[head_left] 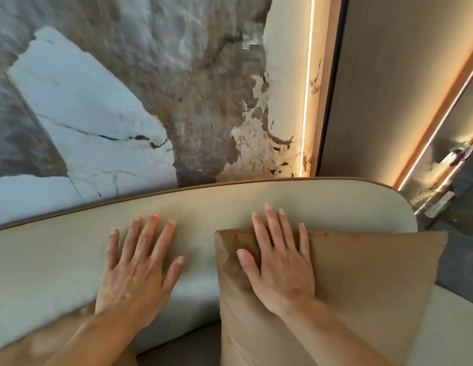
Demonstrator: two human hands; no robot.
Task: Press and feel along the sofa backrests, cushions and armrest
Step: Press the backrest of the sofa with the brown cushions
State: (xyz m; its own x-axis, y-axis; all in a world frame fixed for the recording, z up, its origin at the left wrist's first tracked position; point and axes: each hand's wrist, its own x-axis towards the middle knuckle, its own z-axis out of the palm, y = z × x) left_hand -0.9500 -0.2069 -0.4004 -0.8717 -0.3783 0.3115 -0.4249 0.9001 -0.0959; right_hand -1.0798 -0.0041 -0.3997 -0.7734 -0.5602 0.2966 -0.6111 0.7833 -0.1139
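A cream sofa backrest (58, 257) with brown piping along its top curves across the lower half of the head view. My left hand (140, 268) lies flat on it, fingers spread, palm down. A tan square cushion (367, 281) leans against the backrest on the right. My right hand (280, 262) rests flat on the cushion's upper left part, with its fingertips reaching over the cushion's top edge onto the backrest. Both hands hold nothing. A cream seat or armrest surface (451, 326) shows at the lower right.
Behind the sofa stands a marble-patterned wall panel (103, 107) in white, grey and brown. To its right run a lit vertical strip (308, 101) and a beige panel (393, 88). A darker seat surface (182, 347) lies between my forearms.
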